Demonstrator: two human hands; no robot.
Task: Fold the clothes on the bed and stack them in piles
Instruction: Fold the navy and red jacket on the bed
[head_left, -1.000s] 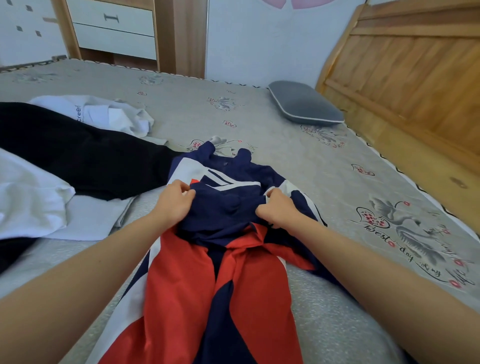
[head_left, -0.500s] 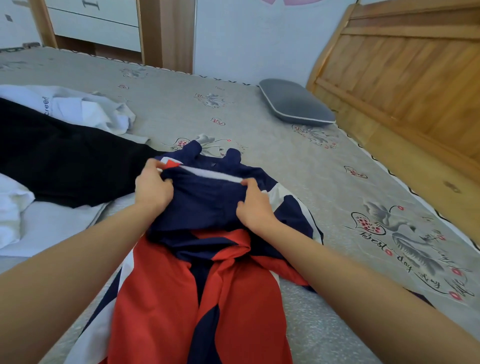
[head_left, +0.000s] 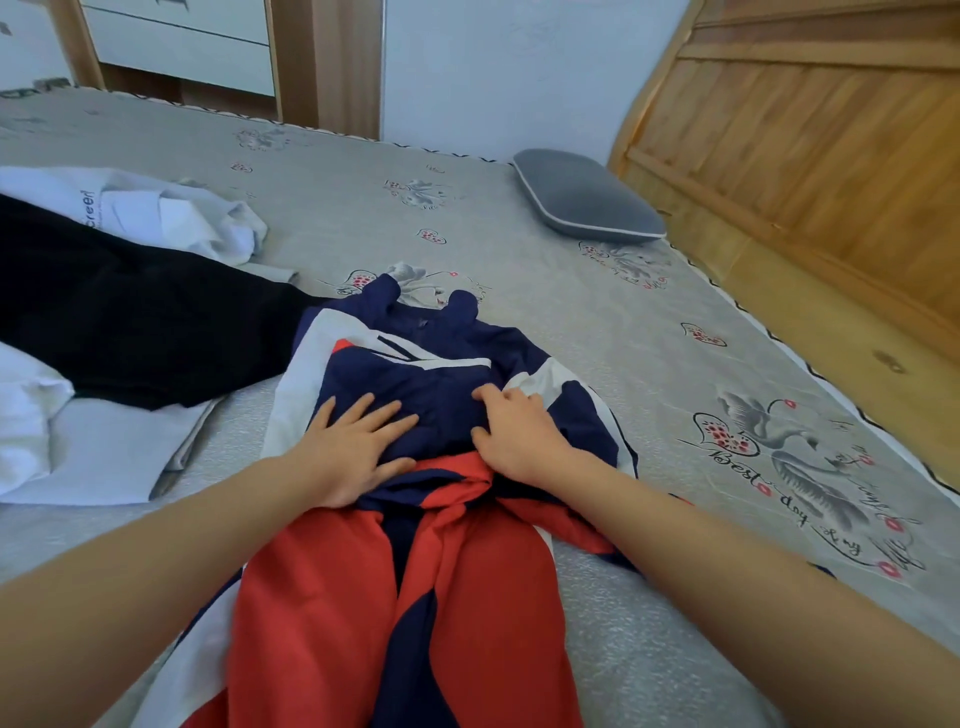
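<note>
A navy, red and white garment (head_left: 415, 597) lies lengthwise on the bed in front of me, its navy upper part folded over. My left hand (head_left: 353, 449) rests flat on the navy fold, fingers spread. My right hand (head_left: 511, 434) presses on the same fold just to the right, fingers bent against the cloth and holding nothing. A black garment (head_left: 130, 322) lies spread at the left. A crumpled white garment (head_left: 156, 213) sits behind it, and more white clothing (head_left: 62, 447) lies at the near left.
The bed has a grey printed sheet (head_left: 675, 364). A grey pillow (head_left: 587, 205) lies at the far right by the wooden headboard (head_left: 805, 156). A white and wood dresser (head_left: 176, 47) stands beyond the bed's far edge.
Both hands let go of the pinched navy fabric they had carried forward. They now lie flat on the folded part, slightly nearer to me.
</note>
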